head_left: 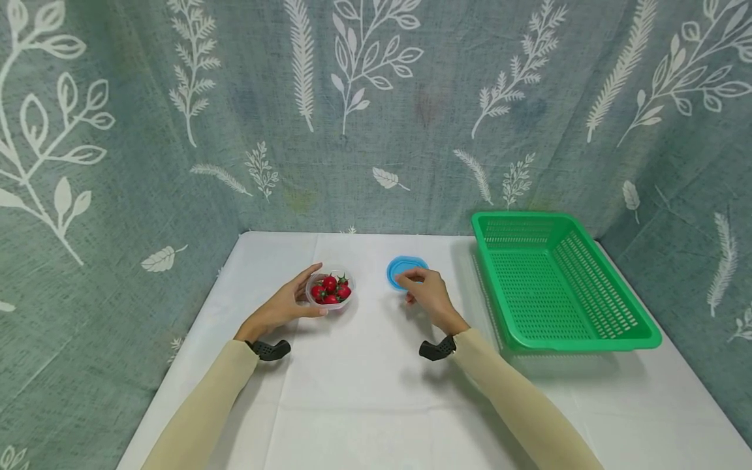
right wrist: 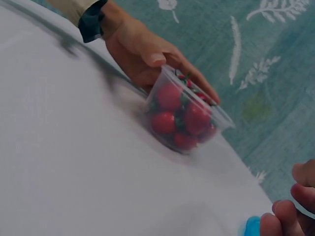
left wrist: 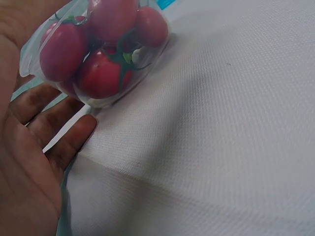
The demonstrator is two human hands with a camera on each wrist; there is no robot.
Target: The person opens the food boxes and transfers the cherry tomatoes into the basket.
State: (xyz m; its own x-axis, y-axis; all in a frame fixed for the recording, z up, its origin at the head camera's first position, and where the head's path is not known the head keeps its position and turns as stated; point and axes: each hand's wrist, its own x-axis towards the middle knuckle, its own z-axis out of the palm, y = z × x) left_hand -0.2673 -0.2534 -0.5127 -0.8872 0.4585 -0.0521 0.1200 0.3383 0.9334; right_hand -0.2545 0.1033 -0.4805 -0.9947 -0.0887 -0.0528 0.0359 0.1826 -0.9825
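Tomato tub (right wrist: 179,118) stands upright, mouth up, in left fingers (head_left: 304,275); whether right fingers (head_left: 417,273) grip is unclear.

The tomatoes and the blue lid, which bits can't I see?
Blue lid: head view, partly covered by the right hand; right wrist view, bottom edge and fingers hide most.
Tomatoes: head view, they overlap, so no sure count; left wrist view, top edge cuts one off.
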